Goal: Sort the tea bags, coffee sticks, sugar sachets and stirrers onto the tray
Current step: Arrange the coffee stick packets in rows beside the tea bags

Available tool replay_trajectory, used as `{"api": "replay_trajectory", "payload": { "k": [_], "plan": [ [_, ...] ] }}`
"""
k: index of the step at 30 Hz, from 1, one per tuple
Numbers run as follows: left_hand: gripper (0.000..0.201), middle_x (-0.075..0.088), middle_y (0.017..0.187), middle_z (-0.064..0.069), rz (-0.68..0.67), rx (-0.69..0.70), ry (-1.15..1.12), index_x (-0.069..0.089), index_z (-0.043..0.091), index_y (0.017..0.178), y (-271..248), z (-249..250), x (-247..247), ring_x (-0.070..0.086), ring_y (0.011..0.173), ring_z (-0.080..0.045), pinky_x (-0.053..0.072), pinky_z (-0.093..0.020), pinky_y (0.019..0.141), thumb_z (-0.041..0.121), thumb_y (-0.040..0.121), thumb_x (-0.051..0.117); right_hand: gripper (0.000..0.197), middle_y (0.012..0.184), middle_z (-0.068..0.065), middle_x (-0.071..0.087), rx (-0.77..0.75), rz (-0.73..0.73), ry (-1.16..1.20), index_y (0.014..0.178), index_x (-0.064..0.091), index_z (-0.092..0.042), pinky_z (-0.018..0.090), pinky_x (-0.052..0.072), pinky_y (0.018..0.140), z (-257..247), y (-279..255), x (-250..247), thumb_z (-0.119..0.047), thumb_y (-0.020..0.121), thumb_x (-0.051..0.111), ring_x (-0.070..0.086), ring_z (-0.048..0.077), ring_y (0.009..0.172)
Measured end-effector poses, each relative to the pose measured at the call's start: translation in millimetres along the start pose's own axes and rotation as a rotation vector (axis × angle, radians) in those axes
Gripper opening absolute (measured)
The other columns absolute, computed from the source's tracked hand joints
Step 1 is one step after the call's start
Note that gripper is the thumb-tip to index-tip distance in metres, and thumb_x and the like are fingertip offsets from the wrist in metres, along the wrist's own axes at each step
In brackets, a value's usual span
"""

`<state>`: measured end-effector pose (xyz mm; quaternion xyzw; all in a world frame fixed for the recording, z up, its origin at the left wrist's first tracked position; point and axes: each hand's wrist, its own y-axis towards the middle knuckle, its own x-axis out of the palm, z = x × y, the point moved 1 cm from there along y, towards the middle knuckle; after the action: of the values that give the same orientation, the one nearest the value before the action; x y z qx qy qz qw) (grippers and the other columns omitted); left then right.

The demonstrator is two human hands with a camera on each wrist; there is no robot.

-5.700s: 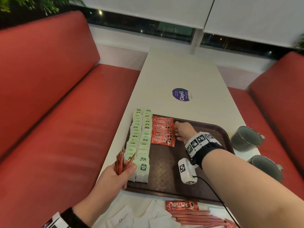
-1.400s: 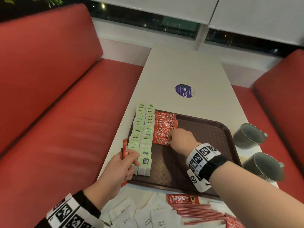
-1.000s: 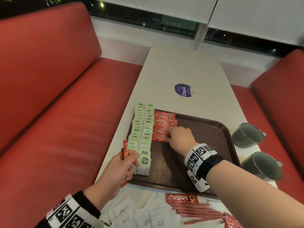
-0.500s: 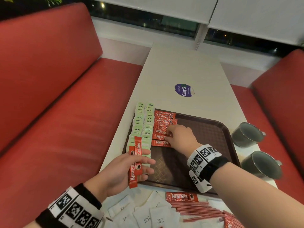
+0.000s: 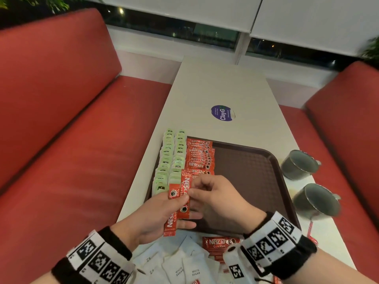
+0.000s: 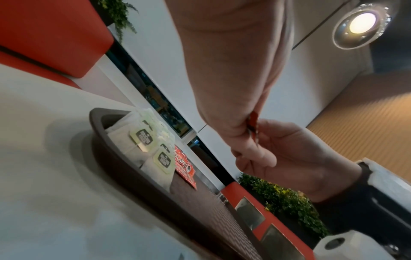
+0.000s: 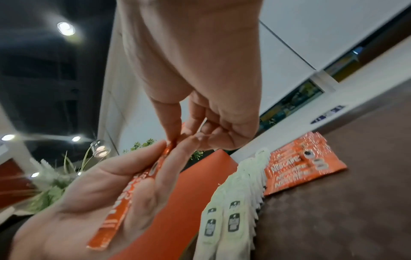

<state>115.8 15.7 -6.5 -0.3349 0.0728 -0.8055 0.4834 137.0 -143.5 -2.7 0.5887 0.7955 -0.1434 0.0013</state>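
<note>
My left hand (image 5: 184, 210) lies palm up over the tray's near left corner and holds two red coffee sticks (image 5: 171, 222), thumb pressed on them. My right hand (image 5: 194, 189) pinches the upper coffee stick (image 5: 185, 191) between thumb and fingers. In the right wrist view the stick (image 7: 124, 193) lies across the left hand's fingers (image 7: 173, 161). On the brown tray (image 5: 246, 173), two rows of green tea bags (image 5: 170, 158) run along the left side, with a row of coffee sticks (image 5: 200, 156) beside them. White sugar sachets (image 5: 178, 269) lie on the table near me.
One loose coffee stick (image 5: 220, 242) lies on the table in front of the tray. Two grey mugs (image 5: 297, 165) (image 5: 317, 201) stand right of the tray. A purple sticker (image 5: 222, 113) is on the white table beyond it. Red bench seats flank both sides.
My left hand turned palm up and brought its sticks over the tray's near corner. My right hand left the coffee row, drew back and now pinches a stick in the left hand.
</note>
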Motion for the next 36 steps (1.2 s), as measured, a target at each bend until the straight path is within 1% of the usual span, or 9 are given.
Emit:
{"api": "replay_trajectory", "payload": {
  "k": [2,4,7,10,15,21,28,33,36],
  "plan": [
    [0.026,0.073,0.106,-0.008,0.011,-0.010,0.046,0.056,0.017,0.120,1,-2,2,0.069,0.101,-0.028,0.058,-0.035,0.077,0.019,0.095,0.050,0.008,0.073,0.009,0.061,0.052,0.010,0.136,0.068,0.066,-0.019,0.046,0.049,0.075,5,-2,2,-0.020,0.072,0.073,0.057,0.027,0.074],
    [0.024,0.071,0.108,-0.008,0.025,-0.035,0.081,0.056,0.018,0.119,2,-5,2,0.070,0.096,-0.028,0.058,-0.033,0.069,0.021,0.096,0.049,0.011,0.073,0.010,0.061,0.043,0.041,0.130,0.069,0.064,-0.016,0.042,0.048,0.070,2,0,-1,-0.015,0.078,0.071,0.055,0.026,0.072],
    [0.027,0.068,0.110,-0.011,0.096,-0.085,0.193,0.055,0.015,0.117,3,-7,-1,0.069,0.070,-0.024,0.048,-0.024,0.047,0.032,0.096,0.051,0.012,0.074,0.013,0.066,-0.049,0.192,-0.174,0.074,0.063,-0.016,0.034,0.047,0.069,-9,12,-22,-0.013,0.085,0.066,0.056,0.019,0.068],
    [0.024,0.070,0.098,-0.015,0.206,-0.105,0.175,0.050,0.017,0.116,6,-9,-10,0.049,0.046,-0.016,0.027,-0.018,0.034,0.031,0.098,0.048,0.006,0.077,0.005,0.066,0.005,0.231,-0.588,0.083,0.063,-0.017,0.023,0.046,0.063,-10,34,-46,-0.015,0.088,0.063,0.058,0.011,0.068],
    [0.015,0.064,0.094,-0.020,0.270,-0.114,0.079,0.047,0.020,0.103,5,-8,-17,0.041,0.045,-0.013,0.022,-0.016,0.036,0.021,0.098,0.033,0.013,0.103,0.001,0.064,0.133,0.026,-1.099,0.099,0.068,-0.022,0.032,0.049,0.084,7,70,-43,-0.021,0.092,0.057,0.060,0.020,0.096],
    [0.032,0.065,0.097,-0.016,0.272,-0.055,0.127,0.046,0.019,0.125,3,-7,-25,0.050,0.051,-0.015,0.033,-0.021,0.036,0.010,0.097,0.035,0.020,0.107,0.003,0.063,0.176,-0.074,-1.259,0.104,0.066,-0.020,0.038,0.041,0.095,15,92,-27,-0.015,0.093,0.050,0.057,0.026,0.102],
    [0.014,0.063,0.104,-0.010,0.283,-0.044,0.278,0.055,0.020,0.109,2,-11,-27,0.057,0.056,-0.019,0.037,-0.023,0.041,0.023,0.100,0.045,0.020,0.104,0.002,0.063,0.092,-0.047,-1.352,0.106,0.060,-0.018,0.036,0.037,0.090,19,95,-26,-0.013,0.094,0.044,0.058,0.024,0.098],
    [0.018,0.063,0.095,-0.012,0.297,-0.032,0.350,0.056,0.014,0.101,5,-9,-26,0.053,0.053,-0.019,0.039,-0.025,0.042,0.009,0.095,0.040,0.021,0.107,0.004,0.063,0.052,-0.047,-1.386,0.110,0.059,-0.017,0.036,0.037,0.092,23,95,-27,-0.014,0.094,0.046,0.058,0.026,0.102],
    [0.020,0.060,0.082,-0.012,0.296,-0.016,0.380,0.061,0.014,0.098,6,-8,-27,0.056,0.057,-0.019,0.047,-0.030,0.052,0.007,0.095,0.043,0.019,0.106,0.003,0.063,0.017,-0.039,-1.399,0.108,0.058,-0.017,0.036,0.037,0.089,25,97,-26,-0.016,0.094,0.046,0.058,0.026,0.101]
  ]
}}
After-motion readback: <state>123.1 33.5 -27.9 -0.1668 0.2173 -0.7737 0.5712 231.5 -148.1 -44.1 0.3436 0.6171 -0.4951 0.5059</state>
